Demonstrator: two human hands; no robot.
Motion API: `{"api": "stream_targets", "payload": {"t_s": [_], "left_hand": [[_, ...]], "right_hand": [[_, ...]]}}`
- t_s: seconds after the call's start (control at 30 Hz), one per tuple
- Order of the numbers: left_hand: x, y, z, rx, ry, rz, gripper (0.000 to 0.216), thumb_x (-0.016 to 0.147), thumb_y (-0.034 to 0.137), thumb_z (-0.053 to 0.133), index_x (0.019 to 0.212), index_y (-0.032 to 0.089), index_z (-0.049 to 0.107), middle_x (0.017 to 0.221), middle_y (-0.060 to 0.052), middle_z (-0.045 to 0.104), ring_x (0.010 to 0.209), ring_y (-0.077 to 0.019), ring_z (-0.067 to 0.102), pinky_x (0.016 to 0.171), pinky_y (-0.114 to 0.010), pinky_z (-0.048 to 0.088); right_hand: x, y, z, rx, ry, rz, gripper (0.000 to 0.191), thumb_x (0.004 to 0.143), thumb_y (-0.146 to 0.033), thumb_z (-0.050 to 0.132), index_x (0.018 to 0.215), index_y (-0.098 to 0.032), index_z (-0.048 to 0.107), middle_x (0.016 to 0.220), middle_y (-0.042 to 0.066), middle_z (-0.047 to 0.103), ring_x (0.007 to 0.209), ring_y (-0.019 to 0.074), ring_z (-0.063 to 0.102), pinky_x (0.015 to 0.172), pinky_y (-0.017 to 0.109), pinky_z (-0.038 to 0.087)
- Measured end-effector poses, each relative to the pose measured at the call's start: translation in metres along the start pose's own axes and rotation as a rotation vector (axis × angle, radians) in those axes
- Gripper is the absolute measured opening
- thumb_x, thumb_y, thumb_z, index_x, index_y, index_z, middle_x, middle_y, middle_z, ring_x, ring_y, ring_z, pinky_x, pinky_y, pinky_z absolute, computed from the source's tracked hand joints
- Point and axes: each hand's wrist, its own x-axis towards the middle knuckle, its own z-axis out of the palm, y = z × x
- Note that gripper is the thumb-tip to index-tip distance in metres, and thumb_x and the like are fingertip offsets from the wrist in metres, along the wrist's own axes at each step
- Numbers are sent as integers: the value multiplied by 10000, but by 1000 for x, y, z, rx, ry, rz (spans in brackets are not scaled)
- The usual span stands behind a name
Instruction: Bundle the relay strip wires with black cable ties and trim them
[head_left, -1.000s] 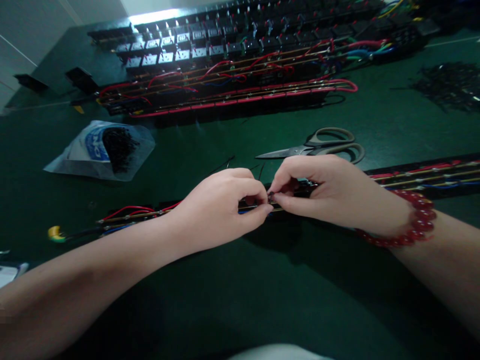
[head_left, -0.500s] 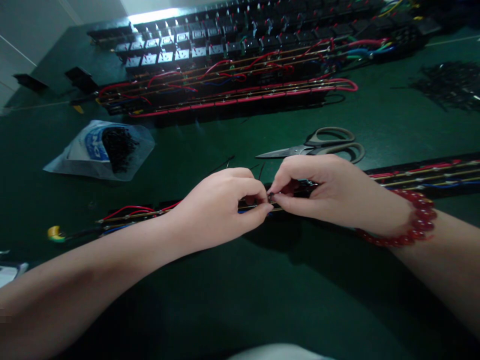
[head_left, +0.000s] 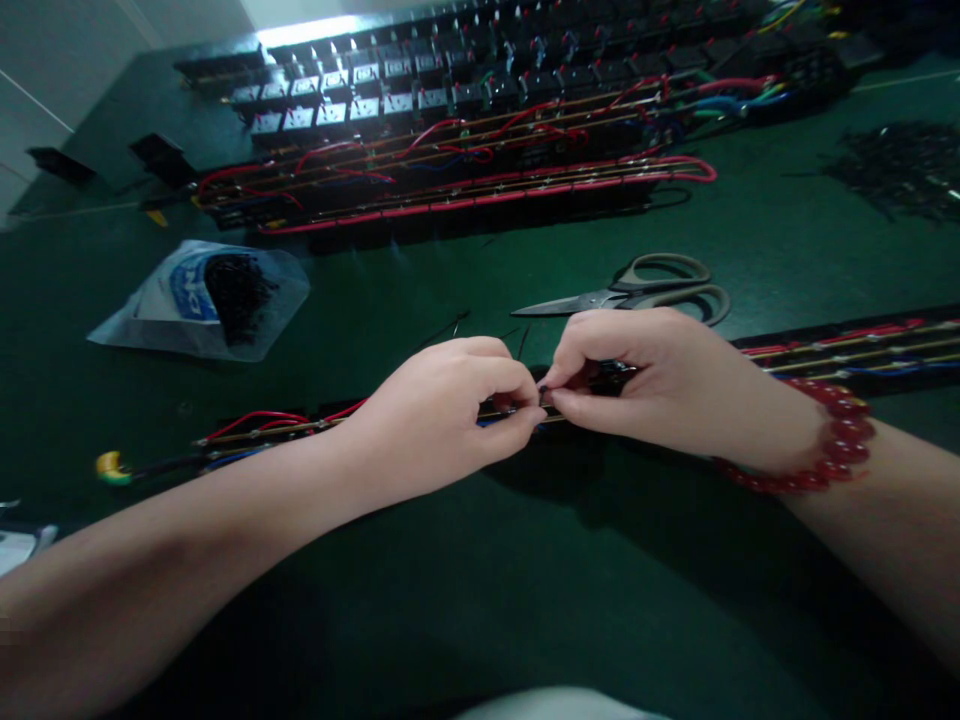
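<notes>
Over a long black strip with red, blue and brass-coloured lines (head_left: 847, 358), my left hand (head_left: 450, 405) and my right hand (head_left: 660, 385) meet fingertip to fingertip. Both are closed in a pinch on a small black piece, apparently a cable tie (head_left: 542, 391); the fingers hide most of it. The strip runs beneath both hands, its middle partly covered by them. A yellow-green end (head_left: 112, 467) sticks out at its left. Just behind my right hand lies a pair of scissors (head_left: 592, 302), blades pointing left.
A clear plastic bag (head_left: 289, 285) of black ties lies at left. Beyond it stand rows of socket strips with red wiring (head_left: 450, 203). A heap of black ties (head_left: 900, 170) is at far right. Loose ties (head_left: 523, 342) lie behind my hands.
Almost nothing differs. My fingertips have shifted very slightly, still pinched together at the same spot over the strip.
</notes>
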Motion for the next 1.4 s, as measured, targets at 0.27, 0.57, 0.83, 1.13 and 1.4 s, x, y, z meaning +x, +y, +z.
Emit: {"api": "stream_targets", "payload": {"t_s": [0.27, 0.57, 0.83, 1.13, 1.4], "left_hand": [[0, 1, 0, -15, 1, 3, 114, 891, 186, 674, 798, 180, 740, 791, 25, 667, 743, -97, 610, 678, -224, 442], [0, 2, -1, -2, 0, 8, 124, 893, 185, 665, 786, 178, 727, 778, 15, 662, 738, -111, 607, 665, -231, 436], [2, 1, 0, 10, 21, 25, 118, 885, 175, 662, 775, 169, 705, 751, 21, 638, 709, -104, 585, 641, -227, 418], [1, 2, -1, -13, 16, 13, 129, 895, 182, 644, 779, 176, 699, 766, 24, 634, 715, -100, 582, 641, -222, 422], [1, -1, 0, -22, 12, 7, 145, 902, 201, 634, 777, 187, 706, 777, 25, 638, 720, -100, 581, 639, -227, 429]], "right_hand": [[1, -4, -1, -39, 25, -11, 113, 842, -227, 661, 731, -229, 639, 693, -12, 662, 635, 145, 595, 573, 303, 443], [1, -2, 0, -54, 15, -53, 92, 831, -204, 647, 740, -216, 651, 711, -1, 658, 638, 139, 594, 581, 293, 453], [0, 0, 0, -70, 10, -84, 86, 822, -181, 635, 743, -210, 653, 724, 2, 655, 639, 133, 595, 578, 280, 457], [-1, -2, 0, -86, -17, -66, 64, 844, -209, 611, 804, -224, 658, 727, -3, 656, 660, 147, 598, 610, 300, 466], [3, -8, 0, -16, -4, 35, 93, 885, -210, 562, 826, -220, 634, 756, 4, 664, 652, 146, 594, 586, 295, 442]]}}
